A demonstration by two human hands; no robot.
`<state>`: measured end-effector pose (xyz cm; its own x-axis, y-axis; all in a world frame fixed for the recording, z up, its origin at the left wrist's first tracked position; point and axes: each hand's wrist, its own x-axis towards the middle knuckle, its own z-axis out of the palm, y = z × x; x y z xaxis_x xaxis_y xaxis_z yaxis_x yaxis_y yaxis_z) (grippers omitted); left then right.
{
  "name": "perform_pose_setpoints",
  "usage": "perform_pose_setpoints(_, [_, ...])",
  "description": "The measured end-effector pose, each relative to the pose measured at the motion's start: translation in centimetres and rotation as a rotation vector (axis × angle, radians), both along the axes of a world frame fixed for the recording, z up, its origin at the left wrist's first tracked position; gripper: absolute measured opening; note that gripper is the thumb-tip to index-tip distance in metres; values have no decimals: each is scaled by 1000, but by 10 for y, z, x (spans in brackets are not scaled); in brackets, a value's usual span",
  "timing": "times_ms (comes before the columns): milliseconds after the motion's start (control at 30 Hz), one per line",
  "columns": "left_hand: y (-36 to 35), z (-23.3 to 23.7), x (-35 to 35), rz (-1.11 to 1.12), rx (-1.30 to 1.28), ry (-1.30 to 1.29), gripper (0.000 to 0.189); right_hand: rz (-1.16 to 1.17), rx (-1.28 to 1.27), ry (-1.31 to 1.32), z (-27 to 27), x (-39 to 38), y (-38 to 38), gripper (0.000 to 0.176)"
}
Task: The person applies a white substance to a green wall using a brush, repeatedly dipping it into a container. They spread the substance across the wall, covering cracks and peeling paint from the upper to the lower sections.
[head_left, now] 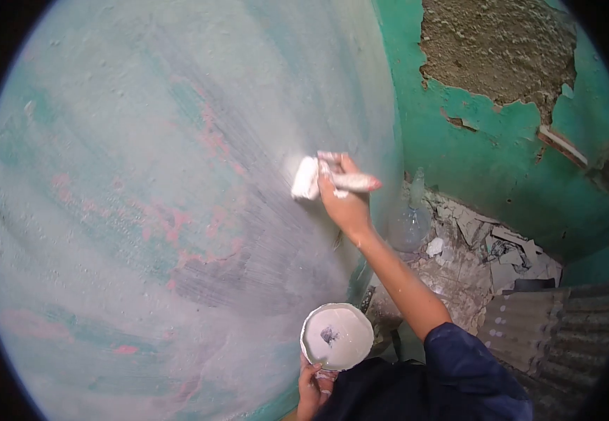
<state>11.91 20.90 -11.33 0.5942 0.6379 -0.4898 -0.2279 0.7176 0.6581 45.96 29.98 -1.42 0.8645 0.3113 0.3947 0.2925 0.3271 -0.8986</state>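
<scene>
Right hand [347,205] pinches my brush [305,178], head leftward at the wall [129,133]; left hand [309,394] grips the bowl [303,338] below.

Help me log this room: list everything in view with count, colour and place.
Pale wall: one, teal and pink patches, left
Green wall: one, brown bare patch, upper right
Brush: one, whitish, at pale wall
Paint tub: one, whitish, bottom centre
Bottle: one, clear, beyond right forearm
Rubble: uncountable, mostly whitish, right floor
Corrugated sheeting: count unclear, greyish, lower right
Sleeve: one, dark blue, lower right
Right hand: one, whitish smears, holding brush
Left hand: one, whitish smears, holding tub
</scene>
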Motion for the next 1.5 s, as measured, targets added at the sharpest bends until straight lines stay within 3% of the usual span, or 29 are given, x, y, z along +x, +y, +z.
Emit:
perform_pose_setpoints(67, [-2, 4, 2, 11, 22, 36, 73, 173, 56, 18, 31, 2, -4, 28])
perform_pose_setpoints(133, [-3, 10, 5, 23, 25, 68, 74, 210, 196, -50, 15, 1, 1, 28])
perform_pose_setpoints(267, [-1, 4, -1, 25, 1, 71, 74, 115, 320, 154, -116, -24, 15, 36])
perform_pose_setpoints(367, [1, 0, -4, 37, 7, 78, 74, 33, 163, 341, -220, -50, 7, 33])
perform_pose_setpoints(433, [1, -3, -7, 24, -11, 105, 73, -4, 118, 350, -245, -48, 1, 30])
perform_pose_setpoints(500, [0, -4, -8, 33, -7, 92, 72, -2, -171, 369, -236, -43, -5, 26])
perform_pose_setpoints(533, [0, -4, -8, 34, -1, 78, 72, 9, -166, 361, -228, -40, -2, 26])
perform_pose_setpoints(600, [1, -8, -12, 43, -13, 18, 72, -26, -485, 118, -159, -32, -7, 28])
perform_pose_setpoints(633, [1, -9, -13, 37, -28, -37, 72, -12, -444, 82, -128, -33, -6, 35])
perform_pose_setpoints(833, [-6, -4, -13, 52, 16, -95, 69, 94, -160, -105, 62, -35, -13, 30])
perform_pose_setpoints(900, [-6, -4, -12, 51, 17, -109, 68, 298, 221, 86, 98, -38, -11, 29])
perform_pose_setpoints(1000, [-5, -8, -15, 50, 11, -111, 67, 312, 433, 42, 104, -47, -8, 32])
perform_pose_setpoints(1033, [-5, -10, -15, 50, 6, -106, 67, 304, 404, 35, 84, -49, -6, 33])
perform_pose_setpoints(1200, [-5, -17, -16, 71, -32, -80, 68, 257, 212, 250, -122, -66, 0, 41])
perform_pose_setpoints(1333, [-6, -26, -19, 95, -63, -63, 69, 201, 16, 376, -222, -70, -14, 37])
perform_pose_setpoints(1367, [-7, -24, -18, 98, -60, -66, 69, 206, 18, 372, -212, -68, -16, 37])
perform_pose_setpoints(1433, [-10, -18, -16, 114, -59, -23, 68, 233, -273, 481, -161, -61, -20, 35])
perform_pose_setpoints(1500, [-12, -19, -15, 127, -51, -39, 67, 106, -331, 163, -129, -54, -7, 35])
